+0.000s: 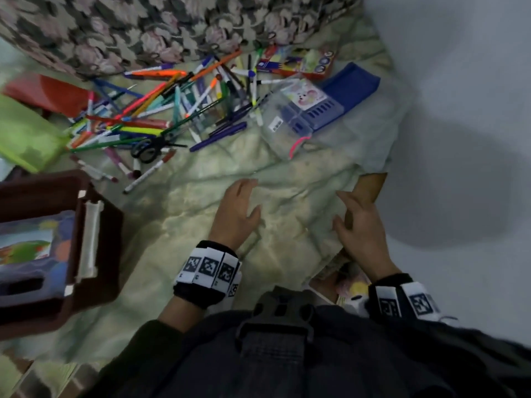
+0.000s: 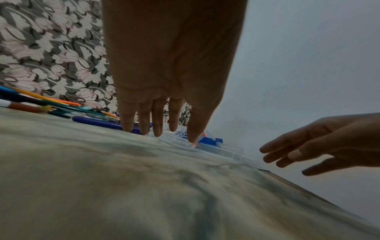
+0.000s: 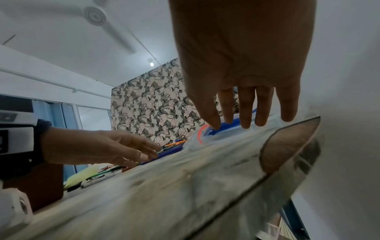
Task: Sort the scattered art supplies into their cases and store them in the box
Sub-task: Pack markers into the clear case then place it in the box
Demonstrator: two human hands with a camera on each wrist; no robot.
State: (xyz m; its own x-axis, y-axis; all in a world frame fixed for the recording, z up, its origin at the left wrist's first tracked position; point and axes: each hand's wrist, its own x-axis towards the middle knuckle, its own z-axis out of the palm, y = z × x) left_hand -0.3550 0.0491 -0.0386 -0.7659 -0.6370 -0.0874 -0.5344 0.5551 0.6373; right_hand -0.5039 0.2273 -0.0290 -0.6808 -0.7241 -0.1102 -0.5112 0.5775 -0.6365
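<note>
Both hands (image 1: 237,214) (image 1: 360,228) empty, fingers loose; advise lifting clear case (image 1: 290,122) level, then gathering pens (image 1: 149,110)

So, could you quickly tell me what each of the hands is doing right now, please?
Left hand: open, fingers spread, holding nothing.
Right hand: open, fingers relaxed, holding nothing.

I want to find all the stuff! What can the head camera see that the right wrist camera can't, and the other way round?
Only the head view shows the black scissors in the pen pile, the brown box and the orange pencil packet. Only the right wrist view shows the ceiling fan and a ceiling light. Both show the left hand and right hand, open and empty, the clear case with its pink loop, and the flowery cloth.
</note>
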